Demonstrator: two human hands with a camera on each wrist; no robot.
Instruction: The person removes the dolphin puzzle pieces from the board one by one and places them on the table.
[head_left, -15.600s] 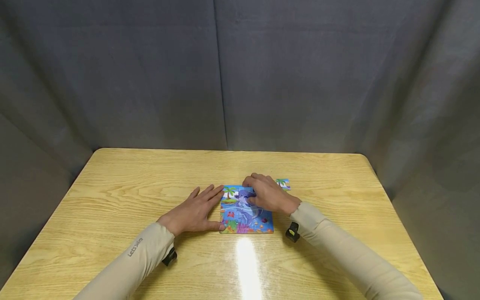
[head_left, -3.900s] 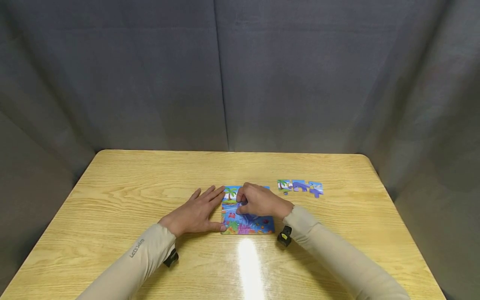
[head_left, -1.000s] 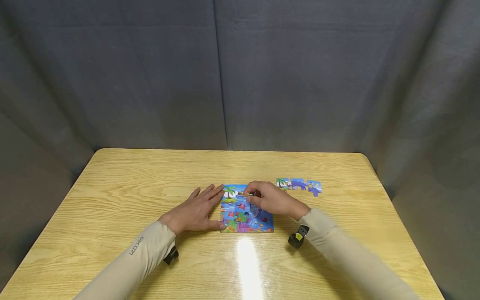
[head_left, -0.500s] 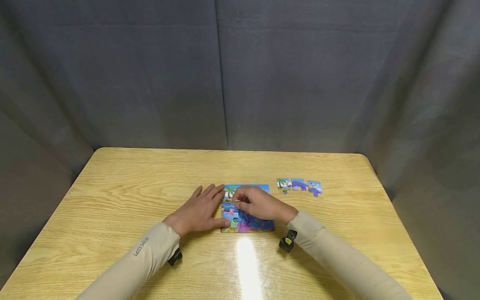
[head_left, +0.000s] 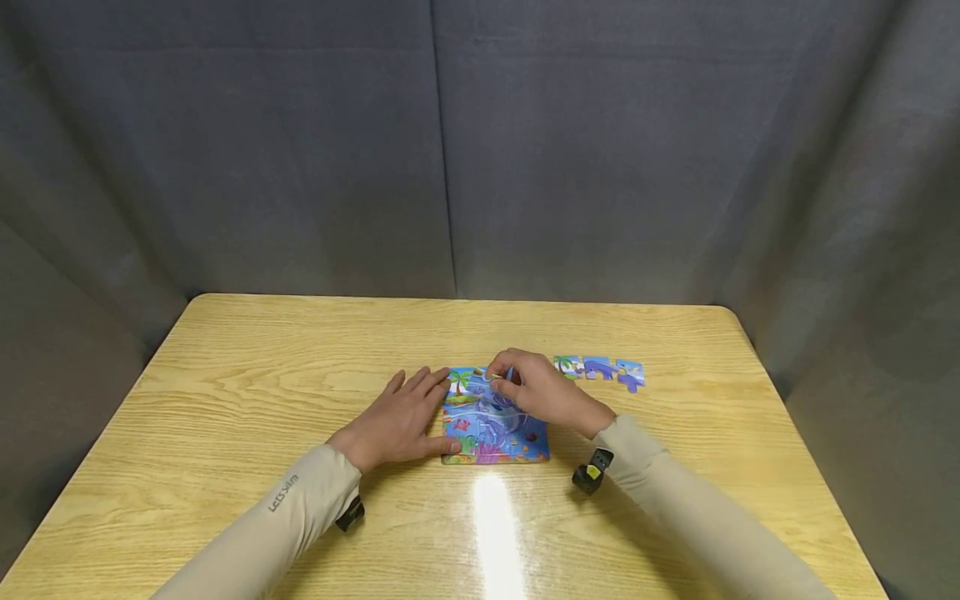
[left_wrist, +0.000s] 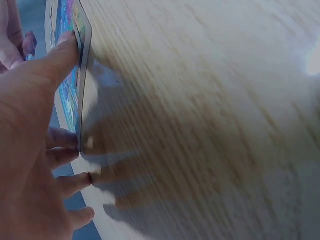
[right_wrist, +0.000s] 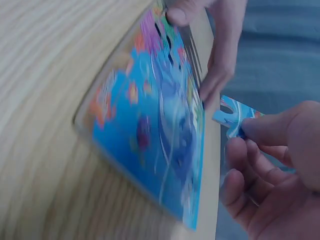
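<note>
A square jigsaw puzzle (head_left: 495, 437) with an undersea dolphin picture lies on the table. Along its left side rests my left hand (head_left: 393, 425), fingers spread and straight, the thumb (left_wrist: 65, 42) on the near left corner. My right hand (head_left: 551, 393) is over the puzzle's far half. Between thumb and curled fingers it pinches a blue jigsaw piece (right_wrist: 231, 116), held up off the board in the right wrist view. The right hand hides the puzzle's far right corner in the head view.
Three loose jigsaw pieces lie in a row right of the puzzle: a palm tree piece (head_left: 567, 366), a purple one (head_left: 597, 368) and a sky-and-purple one (head_left: 631, 374). Grey curtains (head_left: 300, 167) stand behind the wooden table (head_left: 262, 358).
Fifteen seconds ago one loose piece showed at the right; now three do. In the last half second my right hand has moved right and away with a piece, uncovering the puzzle's middle.
</note>
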